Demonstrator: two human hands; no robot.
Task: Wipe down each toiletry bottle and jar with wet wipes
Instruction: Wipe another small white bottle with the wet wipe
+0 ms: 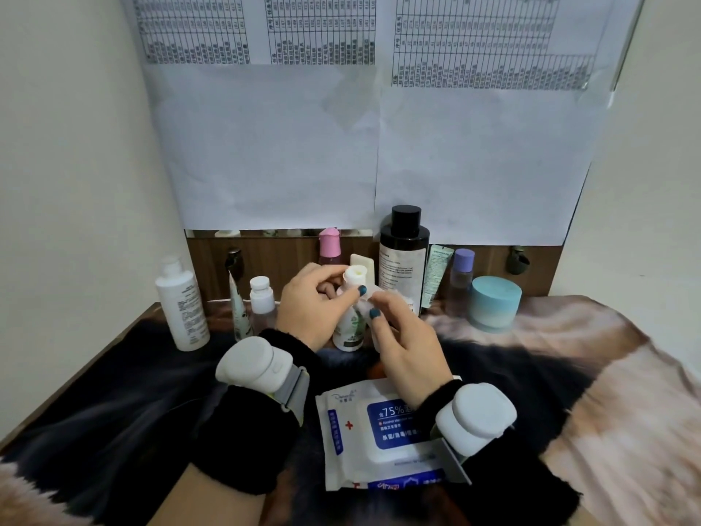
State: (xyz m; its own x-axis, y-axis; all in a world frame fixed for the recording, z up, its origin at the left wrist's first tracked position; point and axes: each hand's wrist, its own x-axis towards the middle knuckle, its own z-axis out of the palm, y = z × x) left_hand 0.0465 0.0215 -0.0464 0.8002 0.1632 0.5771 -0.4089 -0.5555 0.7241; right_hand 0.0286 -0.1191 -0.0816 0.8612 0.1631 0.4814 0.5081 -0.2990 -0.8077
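Observation:
My left hand (313,305) grips the neck of a small white bottle with a green label (351,328) that stands on the table. My right hand (406,347) presses a white wet wipe (373,298) against the bottle's right side, just under the cap. The wet wipe pack (364,427), white with a blue label, lies flat in front of my wrists. Around the held bottle stand a tall white bottle (182,305), a white tube (239,313), a small clear bottle with white cap (261,301), a pink-capped bottle (329,244), a dark bottle with black cap (404,256), a purple-capped bottle (462,275) and a teal jar (493,303).
A furry dark and tan cloth (569,373) covers the table. A green-white tube (435,275) leans beside the dark bottle. Paper sheets (379,146) hang on the wall behind, above a wooden back panel (538,267). White walls close in left and right.

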